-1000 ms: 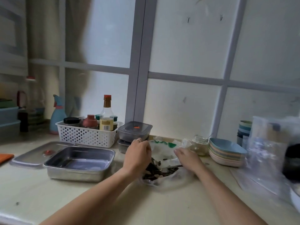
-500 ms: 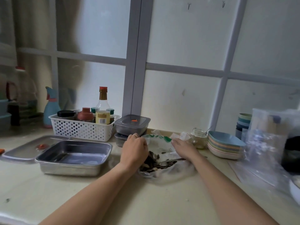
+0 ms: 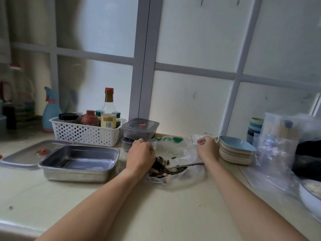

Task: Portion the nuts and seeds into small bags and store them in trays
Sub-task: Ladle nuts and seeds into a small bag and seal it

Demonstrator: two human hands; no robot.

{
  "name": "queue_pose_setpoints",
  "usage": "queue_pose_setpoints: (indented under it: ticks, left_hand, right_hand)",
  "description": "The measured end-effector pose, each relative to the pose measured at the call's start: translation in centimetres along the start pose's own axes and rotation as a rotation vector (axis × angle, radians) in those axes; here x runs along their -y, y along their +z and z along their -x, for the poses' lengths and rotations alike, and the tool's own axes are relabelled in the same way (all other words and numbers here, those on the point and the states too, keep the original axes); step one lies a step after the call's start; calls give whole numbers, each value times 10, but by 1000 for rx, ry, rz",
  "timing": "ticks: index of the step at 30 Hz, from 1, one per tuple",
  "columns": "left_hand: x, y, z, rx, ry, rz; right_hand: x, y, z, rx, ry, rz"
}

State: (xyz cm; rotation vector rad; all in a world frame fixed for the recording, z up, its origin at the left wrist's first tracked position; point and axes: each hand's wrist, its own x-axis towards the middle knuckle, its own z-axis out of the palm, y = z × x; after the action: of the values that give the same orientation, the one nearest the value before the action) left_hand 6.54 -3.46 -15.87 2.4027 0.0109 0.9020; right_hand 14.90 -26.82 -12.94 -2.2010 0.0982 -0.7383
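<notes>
now the right hand (image 3: 206, 148) has pulled back from the seeds (image 3: 162, 168) toward the window, its grip clamped on a bunched edge of the clear bag (image 3: 184, 153). the left hand (image 3: 141, 154) stays curled on the opposite edge, right by the seeds. this likely spreads the bag open for the spoon (image 3: 188, 164) lying in it. the steel tray (image 3: 79, 160) sits to the left on the cream bench (image 3: 156, 214), below frosted window panes.

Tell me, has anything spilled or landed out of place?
Nothing much. The seeds lie inside the clear bag, gripped by the left hand and right hand. A dark speck sits on the counter, front left.
</notes>
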Motion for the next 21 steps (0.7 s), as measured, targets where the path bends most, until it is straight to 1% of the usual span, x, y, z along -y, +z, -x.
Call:
queue_pose_setpoints:
  ticks: [3,5,8,10,13,14,19,21]
  left_hand:
    - [0,-1,3,-2,6,4]
    - [1,-2,4,-3,11,3]
    - [2,-4,5,-9,17,7]
    - [1,-5,5,-10,24,14]
    - [0,-7,5,-22,34,13]
    - [0,-7,5,-26,37,8]
    - [-2,-8,7,-33,44,-25]
    - [-3,-8,8,-39,51,-43]
  right_hand:
    - [-16,-1,11,44,56,-7]
    - [-23,-3,13,15,38,7]
    - [-21,-10,7,-93,-71,-23]
    - [-20,-12,4,-83,-127,-9]
    - [-27,-7,5,44,-97,115]
    - [-30,-5,5,53,-90,142]
    - [-33,-5,4,-11,-88,93]
    - [-35,-3,5,-27,-58,70]
